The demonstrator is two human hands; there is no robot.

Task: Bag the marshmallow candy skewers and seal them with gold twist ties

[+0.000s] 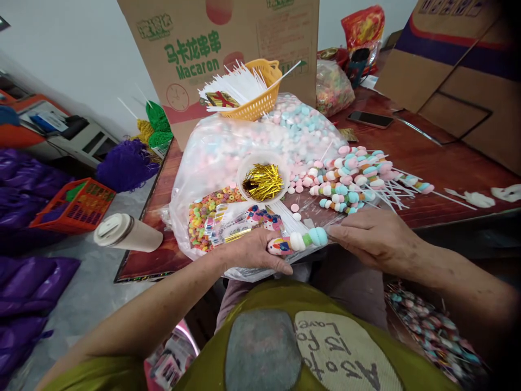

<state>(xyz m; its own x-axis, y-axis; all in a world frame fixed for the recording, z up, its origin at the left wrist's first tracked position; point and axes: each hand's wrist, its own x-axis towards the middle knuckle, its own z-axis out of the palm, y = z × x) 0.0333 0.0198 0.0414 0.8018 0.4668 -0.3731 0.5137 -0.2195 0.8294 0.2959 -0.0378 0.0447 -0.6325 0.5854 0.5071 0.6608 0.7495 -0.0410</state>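
Grips the patterned end of the candy skewer (pixel 308 239) in the left hand (pixel 253 251), and pinches at its blue end with the fingertips of the right hand (pixel 376 238). Just beyond the left hand, see printed wrappers (pixel 265 218); farther out, gold ties (pixel 264 182) in a bowl (pixel 243 163). Beyond the right hand, see piled skewers (pixel 353 169).

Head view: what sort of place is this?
Probably a small sweets workshop. Candy skewers lie heaped on a table, a yellow basket holds loose white sticks, and a large cardboard box is printed "Macaron".
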